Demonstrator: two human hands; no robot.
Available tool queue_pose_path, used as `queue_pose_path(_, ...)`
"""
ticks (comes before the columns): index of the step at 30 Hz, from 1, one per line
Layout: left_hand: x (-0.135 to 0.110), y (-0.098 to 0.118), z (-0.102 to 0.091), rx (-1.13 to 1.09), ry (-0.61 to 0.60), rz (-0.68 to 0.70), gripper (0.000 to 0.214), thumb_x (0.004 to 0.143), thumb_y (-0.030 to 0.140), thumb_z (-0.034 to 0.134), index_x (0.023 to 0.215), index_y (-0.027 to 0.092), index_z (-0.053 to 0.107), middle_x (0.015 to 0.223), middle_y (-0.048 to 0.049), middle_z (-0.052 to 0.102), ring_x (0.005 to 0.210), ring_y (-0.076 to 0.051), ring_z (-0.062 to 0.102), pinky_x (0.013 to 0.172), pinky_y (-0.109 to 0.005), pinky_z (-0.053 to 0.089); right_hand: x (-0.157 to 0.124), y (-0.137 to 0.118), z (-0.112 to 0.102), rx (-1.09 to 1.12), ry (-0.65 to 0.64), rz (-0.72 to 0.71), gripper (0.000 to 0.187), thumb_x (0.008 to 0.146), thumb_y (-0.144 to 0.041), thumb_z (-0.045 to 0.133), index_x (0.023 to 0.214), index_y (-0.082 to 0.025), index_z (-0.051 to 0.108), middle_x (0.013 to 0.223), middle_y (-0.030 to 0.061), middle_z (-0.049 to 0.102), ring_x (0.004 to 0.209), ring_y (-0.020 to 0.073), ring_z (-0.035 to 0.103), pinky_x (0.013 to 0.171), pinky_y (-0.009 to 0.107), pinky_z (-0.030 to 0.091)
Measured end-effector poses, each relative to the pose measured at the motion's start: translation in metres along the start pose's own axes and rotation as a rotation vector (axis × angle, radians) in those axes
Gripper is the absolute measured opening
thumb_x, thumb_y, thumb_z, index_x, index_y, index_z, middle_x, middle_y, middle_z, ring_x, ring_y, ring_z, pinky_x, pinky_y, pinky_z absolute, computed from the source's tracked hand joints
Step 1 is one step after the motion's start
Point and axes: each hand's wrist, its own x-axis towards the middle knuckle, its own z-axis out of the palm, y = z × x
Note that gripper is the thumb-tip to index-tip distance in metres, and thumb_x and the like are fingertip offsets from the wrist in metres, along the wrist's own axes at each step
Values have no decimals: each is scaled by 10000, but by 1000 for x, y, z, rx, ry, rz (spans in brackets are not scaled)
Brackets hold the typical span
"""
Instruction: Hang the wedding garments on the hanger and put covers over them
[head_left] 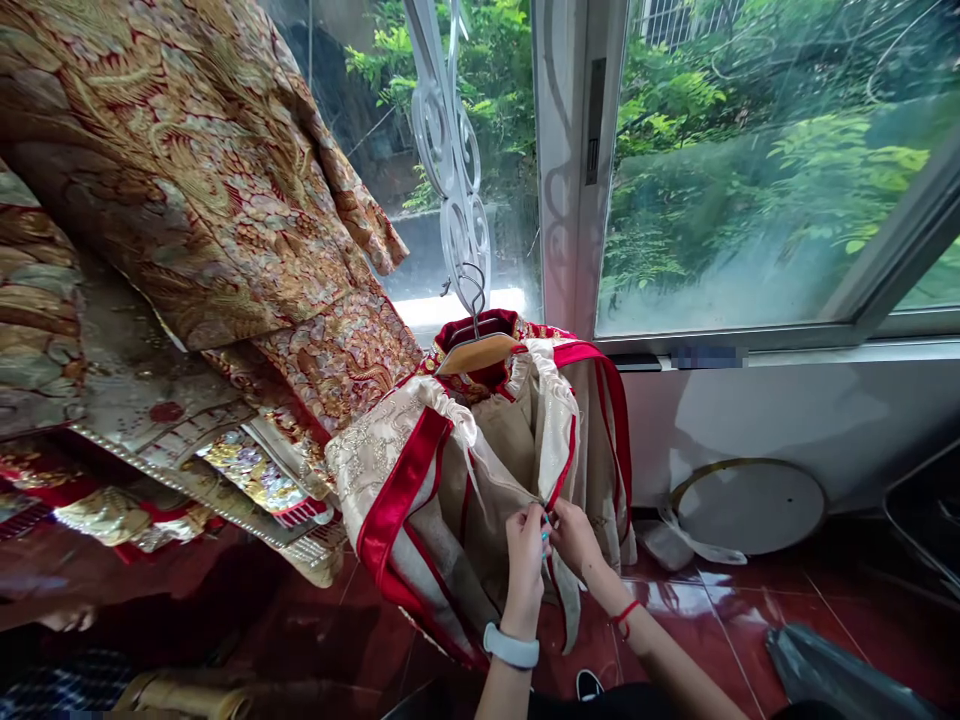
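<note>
A cream brocade garment with wide red satin trim hangs open on a wooden hanger. Gathered white fabric runs along its shoulders. My left hand, with a pale watch on the wrist, pinches the front edge of the garment. Close beside it, my right hand, with a red cord bracelet, pinches the red-trimmed edge at the same spot. Both sets of fingers are closed and nearly touching. Small turquoise spots show between the hands; whether they are nails or a fastener I cannot tell.
Gold and red embroidered garments hang on the left. Behind is a window with a white scrolled metal piece. A round board leans against the wall; a grey plastic bag lies on the red tiles. Another person's hand shows lower left.
</note>
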Motion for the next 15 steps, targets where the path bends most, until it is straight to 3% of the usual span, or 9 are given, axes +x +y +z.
queue_pose_path(3,-5,12,4,-65,35,9,409,641,496,605,547,231,307,451,115,273,395,-20,182,404,-187,174,2,-4,5,66,15,-10,106,666,-136,465,716,-189,543,658,4,565,595,157,491,588,274,396)
queue_pose_path(8,-12,44,5,-168,72,106,349,653,375,599,530,219,311,479,108,275,422,-21,203,417,-181,201,6,-13,12,214,-2,-6,74,761,-262,520,744,-198,552,646,-2,557,594,157,479,602,274,422)
queue_pose_path(12,-14,69,4,-146,75,179,337,660,350,627,548,216,339,486,112,274,418,-21,211,419,-180,222,4,-11,15,168,38,43,135,784,-306,552,698,-203,548,613,17,562,578,184,511,608,307,450)
queue_pose_path(15,-9,71,1,-98,70,174,322,663,377,622,548,217,367,465,112,290,397,-25,218,400,-184,216,0,-8,16,53,47,-5,130,805,-315,546,753,-201,581,686,46,623,614,206,561,622,318,465)
